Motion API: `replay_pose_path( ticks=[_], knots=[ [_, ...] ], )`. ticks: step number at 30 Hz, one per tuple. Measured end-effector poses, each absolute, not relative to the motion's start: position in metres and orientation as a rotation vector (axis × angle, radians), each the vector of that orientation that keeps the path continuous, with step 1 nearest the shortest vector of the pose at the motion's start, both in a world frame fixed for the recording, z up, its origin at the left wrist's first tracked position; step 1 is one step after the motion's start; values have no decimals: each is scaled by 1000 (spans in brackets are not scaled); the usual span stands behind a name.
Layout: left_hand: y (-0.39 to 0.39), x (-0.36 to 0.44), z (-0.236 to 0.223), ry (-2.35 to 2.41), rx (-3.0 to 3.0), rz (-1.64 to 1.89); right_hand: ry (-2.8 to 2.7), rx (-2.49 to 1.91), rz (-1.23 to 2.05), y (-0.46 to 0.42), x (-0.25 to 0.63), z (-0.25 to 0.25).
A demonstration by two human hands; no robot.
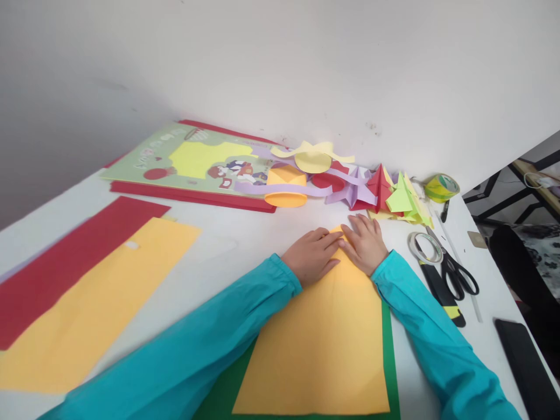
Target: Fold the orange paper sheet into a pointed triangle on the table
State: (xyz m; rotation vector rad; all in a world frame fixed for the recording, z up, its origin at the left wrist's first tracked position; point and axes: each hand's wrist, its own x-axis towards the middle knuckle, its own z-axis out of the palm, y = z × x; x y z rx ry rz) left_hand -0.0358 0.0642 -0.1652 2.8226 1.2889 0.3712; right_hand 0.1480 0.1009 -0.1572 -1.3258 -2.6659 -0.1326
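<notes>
An orange sheet of paper (pixel 324 356) lies lengthwise in front of me on top of a green sheet (pixel 391 361). Its far end narrows to a folded point beneath my fingers. My left hand (pixel 312 254) grips the paper at that tip, fingers together and bent over it. From the other side my right hand (pixel 363 242) holds the same tip, its thumb pressed on the paper near the left fingertips. Part of the folded end is hidden by both hands.
Left lie red paper (pixel 83 256) and another orange sheet (pixel 109 303). Behind are a green printed pack (pixel 153 169), paper lanterns (pixel 286 184) and folded stars (pixel 380 189). Right are a tape roll (pixel 425 248), scissors (pixel 457 277), a cutter (pixel 441 291), yellow tape (pixel 441 188) and a black case (pixel 527 367).
</notes>
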Motion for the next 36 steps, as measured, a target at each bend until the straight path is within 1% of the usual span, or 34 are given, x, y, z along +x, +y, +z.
replay_pose_path(
  ticks=[16,28,36],
  knots=[
    [64,-36,-165,1280,2821,407,-2691,-1452,-183,97,150,-159],
    [64,-37,-166,1280,2827,410,-2677,-1372,-135,97,150,-158],
    [64,-36,-165,1287,2825,394,-2678,-1450,-135,98,148,-159]
  ],
)
